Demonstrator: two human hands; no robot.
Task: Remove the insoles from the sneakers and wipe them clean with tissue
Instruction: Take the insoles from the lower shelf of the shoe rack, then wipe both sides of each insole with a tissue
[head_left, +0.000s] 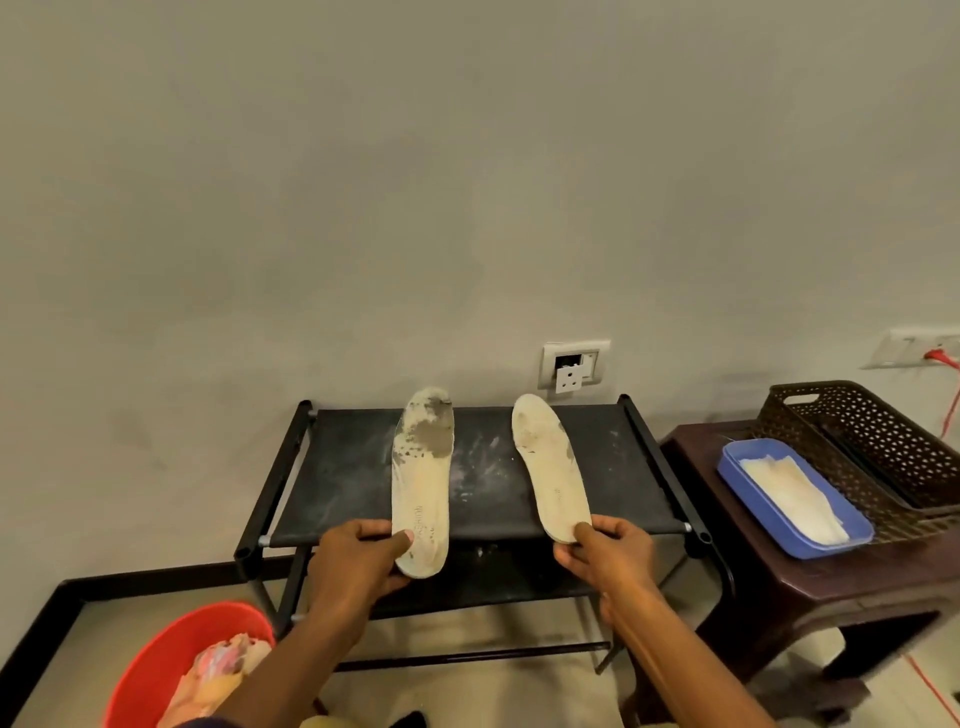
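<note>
Foam insoles (421, 478) rest on the shoe rack (353, 467), heels pinched by left grip (358, 561) and right grip (608, 556); wiping pending: fetch tissue (784, 493).

On the rack (483, 467) before me, the left insole (422, 483) and the right insole (550, 467) lie side by side, apart, toes toward the far wall. My left hand (358, 561) pinches the left one's near end, my right hand (605, 556) the other's. A bucket (171, 660) stands near left on the floor. On the side table (779, 582) to the right, tissue (789, 491) lies in a tray (748, 488), with a basket (872, 441) behind it.
</note>
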